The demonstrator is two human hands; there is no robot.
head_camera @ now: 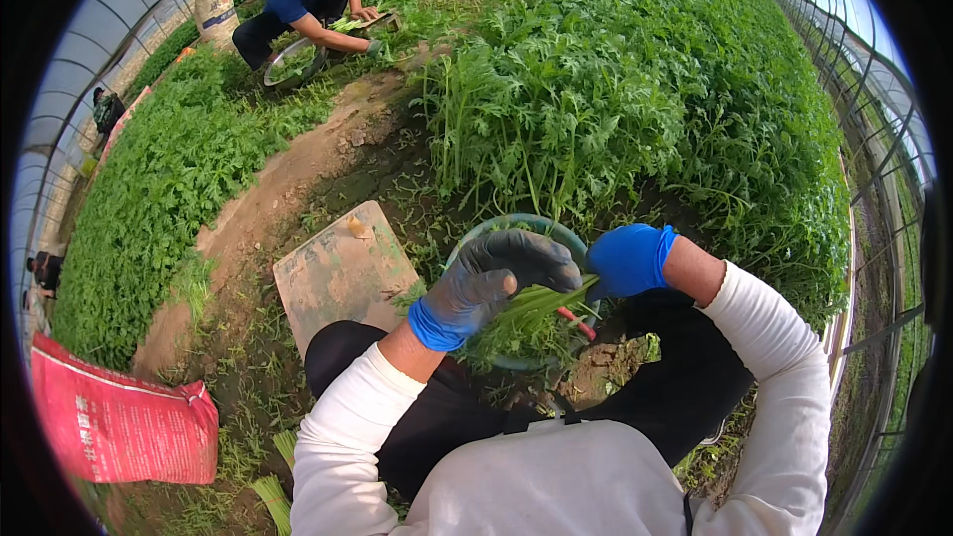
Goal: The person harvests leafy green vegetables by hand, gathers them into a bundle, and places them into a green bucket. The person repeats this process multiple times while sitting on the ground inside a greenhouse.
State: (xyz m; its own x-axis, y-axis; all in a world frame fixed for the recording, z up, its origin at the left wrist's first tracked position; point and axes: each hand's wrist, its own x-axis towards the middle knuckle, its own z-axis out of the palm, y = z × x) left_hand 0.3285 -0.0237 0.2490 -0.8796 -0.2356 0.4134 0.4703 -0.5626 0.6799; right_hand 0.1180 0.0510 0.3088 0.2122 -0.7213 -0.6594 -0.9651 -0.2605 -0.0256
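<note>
Between my hands, above a round basin (569, 233), lies a bunch of green leafy stalks (537, 307). My left hand (491, 279), in a dirt-stained blue glove with a darker palm, curls around the leafy part of the bunch. At the cut ends of the stalks, my right hand (629, 260) is closed on them, its blue glove seen from the back; its fingertips are mostly hidden. Loose greens fill the basin beneath, and a red handle (577, 323) shows at its right side.
A dirty board (342, 268) lies left of the basin. Bundled stalks (274, 502) and a red sack (126, 417) are at lower left. Tall leafy plants (566, 104) stand ahead. A co-worker (309, 0) crouches at upper left beside another basin (295, 63); other people are farther off.
</note>
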